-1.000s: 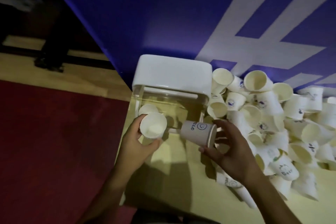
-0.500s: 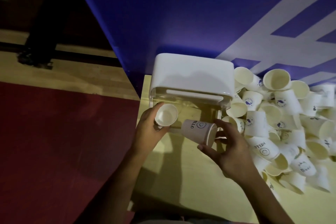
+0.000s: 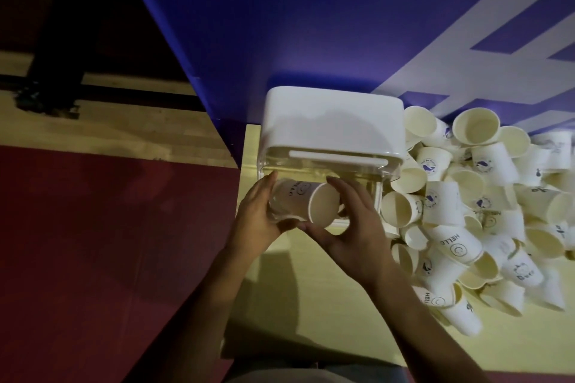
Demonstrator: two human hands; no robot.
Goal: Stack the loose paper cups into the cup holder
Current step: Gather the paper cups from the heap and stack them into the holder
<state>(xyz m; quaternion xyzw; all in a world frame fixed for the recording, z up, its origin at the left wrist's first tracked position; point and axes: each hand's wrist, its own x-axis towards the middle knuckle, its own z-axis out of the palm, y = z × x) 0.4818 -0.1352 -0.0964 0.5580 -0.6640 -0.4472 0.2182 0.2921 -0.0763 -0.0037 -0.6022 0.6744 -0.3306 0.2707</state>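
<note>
the left hand (image 3: 256,214) wraps its fingers round the closed end of a paper cup (image 3: 306,199) printed "hello", which lies on its side just above the tabletop (image 3: 280,305), mouth turned toward the camera. whether a second cup is nested under that palm cannot be told. right behind it stands the cup holder (image 3: 329,124), white lid on top and a clear body below, with the cup held in front of its clear front. the right hand (image 3: 354,236) grasps the cup's open end, thumb under the rim and fingers over the top.

this looks like the feeding step. it would go best with a light grip at the rim so the paper mouth stays round, and with the cup's axis lined up with the holder's channel before it is slid in. the left hand could steady the base while the right guides. the loose cups (image 3: 485,214) are heaped to the right, touching the holder's side, so the reach for the next one is short.
</note>
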